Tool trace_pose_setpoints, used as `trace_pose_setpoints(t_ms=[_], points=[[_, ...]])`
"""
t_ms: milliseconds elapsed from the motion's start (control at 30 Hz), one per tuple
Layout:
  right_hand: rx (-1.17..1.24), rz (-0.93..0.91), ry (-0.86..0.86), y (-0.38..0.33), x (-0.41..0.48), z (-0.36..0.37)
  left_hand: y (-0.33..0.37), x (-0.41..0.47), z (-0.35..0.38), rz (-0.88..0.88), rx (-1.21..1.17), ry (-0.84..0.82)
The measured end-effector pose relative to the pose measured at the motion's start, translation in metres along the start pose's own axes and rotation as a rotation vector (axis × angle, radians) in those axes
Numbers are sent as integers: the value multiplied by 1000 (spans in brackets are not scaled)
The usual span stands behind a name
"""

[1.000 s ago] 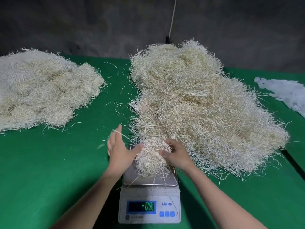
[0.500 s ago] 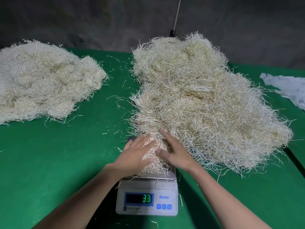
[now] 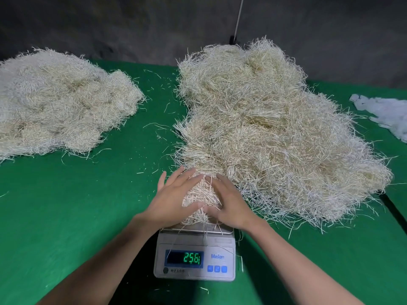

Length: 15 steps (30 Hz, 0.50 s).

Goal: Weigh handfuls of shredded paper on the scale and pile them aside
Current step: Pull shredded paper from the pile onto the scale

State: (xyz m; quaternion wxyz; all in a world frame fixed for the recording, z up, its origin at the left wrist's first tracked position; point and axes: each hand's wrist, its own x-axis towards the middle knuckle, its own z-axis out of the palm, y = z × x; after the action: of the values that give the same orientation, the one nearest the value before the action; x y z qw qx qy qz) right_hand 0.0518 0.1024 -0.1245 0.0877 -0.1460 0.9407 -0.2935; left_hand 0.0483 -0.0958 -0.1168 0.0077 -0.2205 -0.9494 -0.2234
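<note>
A wiry, straw-coloured handful of shredded paper (image 3: 201,194) sits on the steel pan of a white plastic digital scale (image 3: 220,244) on the green felt bench (image 3: 66,205). The left hand (image 3: 176,201) and right hand (image 3: 230,205), fingers straight and spread, press its sides. Blue lettering reads "Meilen"; the green digits show 25.6.

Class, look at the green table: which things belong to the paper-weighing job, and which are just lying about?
Job: scale, handful on its pan, large pile behind it, left pile, left hand and right hand pressing the handful.
Lying about: crumpled white material at the right edge, loose strands on the green cloth.
</note>
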Motion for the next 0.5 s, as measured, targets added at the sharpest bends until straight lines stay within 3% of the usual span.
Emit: trace_pose_setpoints(t_ms=[333, 500], points=[[72, -53, 46, -15, -9, -26, 23, 0, -32, -86, -161, 316], [168, -81, 172, -26, -19, -50, 28, -2, -48, -81, -184, 436]])
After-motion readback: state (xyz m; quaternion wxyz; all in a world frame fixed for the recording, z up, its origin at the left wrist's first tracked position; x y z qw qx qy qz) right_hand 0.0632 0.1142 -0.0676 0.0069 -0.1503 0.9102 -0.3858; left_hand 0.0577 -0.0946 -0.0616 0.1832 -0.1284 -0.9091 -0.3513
